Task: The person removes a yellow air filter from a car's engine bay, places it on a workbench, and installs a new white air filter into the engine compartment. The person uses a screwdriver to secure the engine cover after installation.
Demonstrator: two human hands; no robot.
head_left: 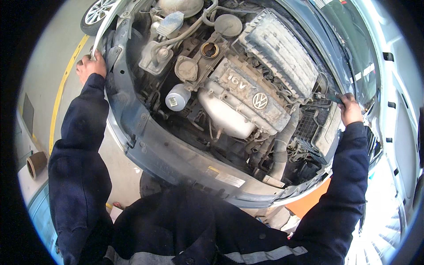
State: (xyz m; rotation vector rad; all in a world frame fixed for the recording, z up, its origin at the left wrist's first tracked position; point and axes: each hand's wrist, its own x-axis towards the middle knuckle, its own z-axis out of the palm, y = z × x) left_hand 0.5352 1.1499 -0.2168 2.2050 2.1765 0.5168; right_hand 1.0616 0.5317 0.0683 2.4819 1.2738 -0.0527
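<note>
My left hand [92,68] is at the car's front left corner, its fingers curled over the pale fender edge [102,37]. At the right side of the engine bay my right hand [350,108] is closed on a small dark green, flat thing [335,97]; its kind does not show. That hand is beside the battery housing [324,128]. Between my arms lies the dusty engine cover [247,88]. Left of it, the round oil filler opening [210,50] is uncapped. A white oil filter [177,97] sits below this opening.
A ribbed air filter housing [280,48] lies behind the engine. The front crossmember [185,161] runs close to my body. The raised hood [397,101] stands along the right. At the left are a wheel [98,15], a yellow floor line [66,88] and a brown roll [36,164].
</note>
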